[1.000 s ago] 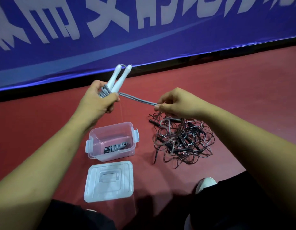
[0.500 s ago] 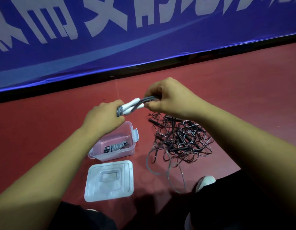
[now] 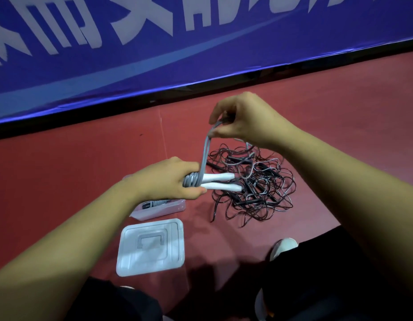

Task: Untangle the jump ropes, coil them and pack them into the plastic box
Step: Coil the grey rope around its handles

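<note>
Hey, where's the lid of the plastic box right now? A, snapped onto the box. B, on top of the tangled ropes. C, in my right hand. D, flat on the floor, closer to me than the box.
D: the lid lies flat on the red floor just on the near side of the open plastic box, while the left hand and right hand hold the white-handled jump rope.
</note>
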{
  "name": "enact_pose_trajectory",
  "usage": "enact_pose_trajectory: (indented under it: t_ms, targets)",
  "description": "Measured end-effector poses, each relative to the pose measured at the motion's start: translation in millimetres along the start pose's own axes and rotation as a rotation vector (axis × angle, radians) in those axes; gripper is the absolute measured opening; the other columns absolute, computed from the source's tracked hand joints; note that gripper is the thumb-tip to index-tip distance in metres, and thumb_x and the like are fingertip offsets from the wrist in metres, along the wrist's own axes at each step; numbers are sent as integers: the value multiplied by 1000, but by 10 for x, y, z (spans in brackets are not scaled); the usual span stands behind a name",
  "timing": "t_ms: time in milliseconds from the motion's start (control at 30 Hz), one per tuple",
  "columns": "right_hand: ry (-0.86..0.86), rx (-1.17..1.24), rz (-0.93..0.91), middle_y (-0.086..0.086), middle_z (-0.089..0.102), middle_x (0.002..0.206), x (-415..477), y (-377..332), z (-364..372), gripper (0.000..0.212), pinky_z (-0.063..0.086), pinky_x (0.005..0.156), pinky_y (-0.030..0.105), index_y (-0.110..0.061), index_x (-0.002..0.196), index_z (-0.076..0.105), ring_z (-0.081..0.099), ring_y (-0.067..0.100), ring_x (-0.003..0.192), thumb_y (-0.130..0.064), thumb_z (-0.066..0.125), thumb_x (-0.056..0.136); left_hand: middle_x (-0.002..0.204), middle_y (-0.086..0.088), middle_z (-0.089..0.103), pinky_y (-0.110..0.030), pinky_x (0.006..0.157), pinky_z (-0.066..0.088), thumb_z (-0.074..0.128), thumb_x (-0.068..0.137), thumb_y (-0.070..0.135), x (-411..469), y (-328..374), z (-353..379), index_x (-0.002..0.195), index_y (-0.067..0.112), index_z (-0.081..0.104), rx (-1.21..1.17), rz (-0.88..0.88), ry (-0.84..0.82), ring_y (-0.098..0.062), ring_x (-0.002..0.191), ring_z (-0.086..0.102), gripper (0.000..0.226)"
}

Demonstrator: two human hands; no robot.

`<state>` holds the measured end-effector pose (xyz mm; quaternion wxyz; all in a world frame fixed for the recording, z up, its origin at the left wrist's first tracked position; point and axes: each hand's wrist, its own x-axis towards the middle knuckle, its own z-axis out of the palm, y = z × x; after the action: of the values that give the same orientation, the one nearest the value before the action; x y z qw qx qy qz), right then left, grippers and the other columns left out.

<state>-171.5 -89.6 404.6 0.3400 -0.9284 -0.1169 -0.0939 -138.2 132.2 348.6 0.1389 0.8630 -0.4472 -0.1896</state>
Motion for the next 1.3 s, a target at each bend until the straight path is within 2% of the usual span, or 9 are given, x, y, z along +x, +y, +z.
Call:
enact_pose_trajectory:
  t_ms: [200,333,433,533,700,833,933,1133,1300]
  targets:
    - [-63,209,121,7,69,69,37,242,77,17,40,57,19,-7,82,75,52,4,58,-22,83,77,68,12,64,-24,57,44,71,84,45,-52,62,-43,110,28,53,-296,62,221,-6,55,53,36]
    - [-105,259,168,-13,61,52,17,297,80,5,36,50,9,-10,82,74,48,-4,47,-7,73,85,73,-9,66,-28,51,45,65,87,38,-78,41,-60,142,50,34,-800,103,280,-18,56,53,64]
    - [-169,296,204,-14,55,45,-11,303,109,15,31,43,11,-23,73,71,40,-1,41,-17,72,88,73,-13,60,-25,46,41,59,92,29,-51,15,-72,137,45,47,-1005,124,377,-19,57,53,50]
    - [-248,326,230,-11,56,49,-21,303,155,6,30,43,17,-19,88,75,36,3,43,-23,71,89,72,-15,61,-24,44,36,60,89,31,-33,-11,-110,121,28,59,-1096,52,452,-23,51,48,32]
    - [-367,286,235,7,70,72,-47,263,229,10,42,59,21,-20,97,75,51,9,61,-19,73,87,70,-8,64,-27,45,34,56,89,30,-14,-92,-171,104,17,52,-1064,-58,530,-21,46,46,20]
    - [-314,292,277,-4,64,61,-49,264,230,11,43,50,19,-14,97,75,53,9,51,-20,72,89,72,-3,66,-25,46,40,59,98,24,-6,-179,-215,103,17,48,-1006,-128,626,-21,52,51,14]
    - [-257,298,305,-1,63,64,-50,283,212,10,44,59,27,-20,96,74,53,14,59,-26,70,90,76,-3,66,-26,48,42,60,98,18,-14,-278,-257,105,17,45,-906,-189,704,-18,53,53,16]
    - [-242,201,286,-4,58,68,-52,136,227,20,40,59,22,-20,88,76,48,9,63,-29,61,96,98,-3,67,-23,46,50,68,92,19,9,-344,-212,109,13,40,-709,-334,652,-18,58,70,33]
    - [-305,190,276,-11,63,59,-103,-1,230,25,41,53,13,-20,80,72,52,2,53,-24,57,100,94,-4,68,-36,56,56,71,90,23,-15,-367,-199,106,15,42,-393,-388,672,-20,59,70,34]
